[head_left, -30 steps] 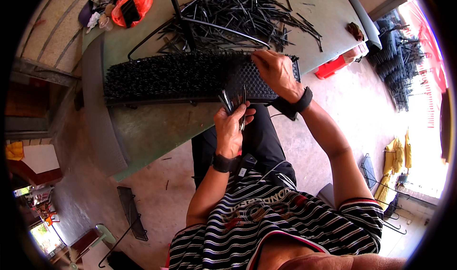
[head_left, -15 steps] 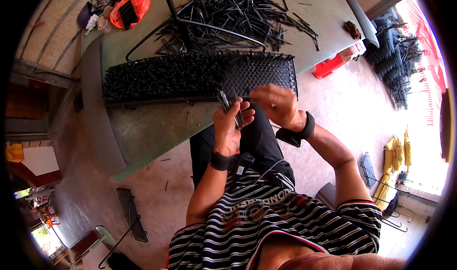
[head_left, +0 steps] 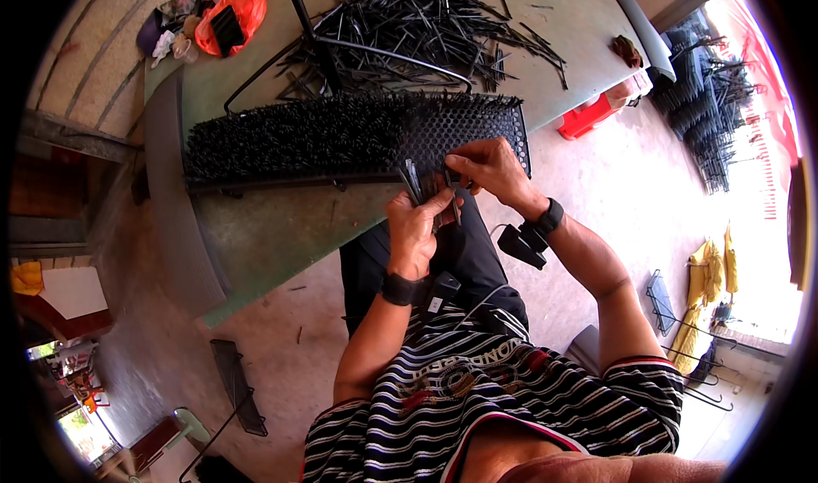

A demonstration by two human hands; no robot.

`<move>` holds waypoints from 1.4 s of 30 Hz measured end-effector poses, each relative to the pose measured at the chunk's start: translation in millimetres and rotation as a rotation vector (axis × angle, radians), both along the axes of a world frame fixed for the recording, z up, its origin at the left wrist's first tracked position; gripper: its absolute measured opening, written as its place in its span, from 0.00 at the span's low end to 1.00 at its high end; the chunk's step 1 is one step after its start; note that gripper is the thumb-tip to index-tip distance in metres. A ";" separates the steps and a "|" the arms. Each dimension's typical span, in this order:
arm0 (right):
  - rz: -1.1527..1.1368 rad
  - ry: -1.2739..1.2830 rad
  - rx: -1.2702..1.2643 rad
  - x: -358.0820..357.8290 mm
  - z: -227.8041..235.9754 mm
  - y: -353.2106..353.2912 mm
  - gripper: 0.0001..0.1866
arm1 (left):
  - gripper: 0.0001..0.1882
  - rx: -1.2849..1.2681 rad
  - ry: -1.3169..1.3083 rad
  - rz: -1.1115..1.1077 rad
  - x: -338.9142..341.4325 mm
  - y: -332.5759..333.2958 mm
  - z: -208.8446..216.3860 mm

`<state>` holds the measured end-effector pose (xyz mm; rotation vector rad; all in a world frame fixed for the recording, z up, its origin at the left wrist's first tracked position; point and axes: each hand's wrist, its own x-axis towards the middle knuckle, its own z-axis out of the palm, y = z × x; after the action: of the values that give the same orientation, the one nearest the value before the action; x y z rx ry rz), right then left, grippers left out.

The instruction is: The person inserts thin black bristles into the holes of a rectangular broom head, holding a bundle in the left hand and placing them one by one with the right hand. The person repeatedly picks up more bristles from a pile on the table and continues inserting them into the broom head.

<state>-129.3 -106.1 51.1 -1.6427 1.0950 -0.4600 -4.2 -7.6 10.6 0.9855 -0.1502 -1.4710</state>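
Note:
My left hand (head_left: 415, 227) is closed round a small bunch of thin dark strips (head_left: 411, 181), their ends sticking up past the thumb. Beside it, my right hand (head_left: 498, 172) pinches what looks like one thin dark strip at the edge of that bunch; the fingertips partly hide it. Just beyond both hands lies a long black perforated panel (head_left: 498, 125) on a wire frame. Dense black tufts (head_left: 290, 142) stand up over its left and middle parts, while rows of holes show at its right end.
A large heap of loose dark strips (head_left: 400, 31) covers the far part of the green table (head_left: 281, 266). An orange plastic bag (head_left: 247, 14) with a dark object on it sits far left. A red stool (head_left: 588, 118) and stacked black wire racks (head_left: 699, 108) stand right.
My right hand, blurred and apart before, has come in beside the left and closed into a pinch. My left hand has turned and shifted slightly right, still holding the strips.

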 end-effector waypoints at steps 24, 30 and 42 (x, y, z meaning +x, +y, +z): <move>-0.271 -0.295 -0.613 27.4 3.0 -39.5 0.11 | 0.10 -0.002 -0.046 0.069 7.4 8.0 -10.4; -0.234 -0.238 -0.609 32.5 -7.0 -45.4 0.11 | 0.08 -0.002 -0.073 0.073 9.8 7.0 -6.4; 0.035 0.100 -0.869 30.6 2.1 -29.0 0.06 | 0.06 0.031 -0.070 0.114 9.5 5.2 -3.8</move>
<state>-98.7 -135.0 53.2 -2.4499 0.9887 -0.9227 5.2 -2.4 6.8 1.0544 -0.1199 -1.3390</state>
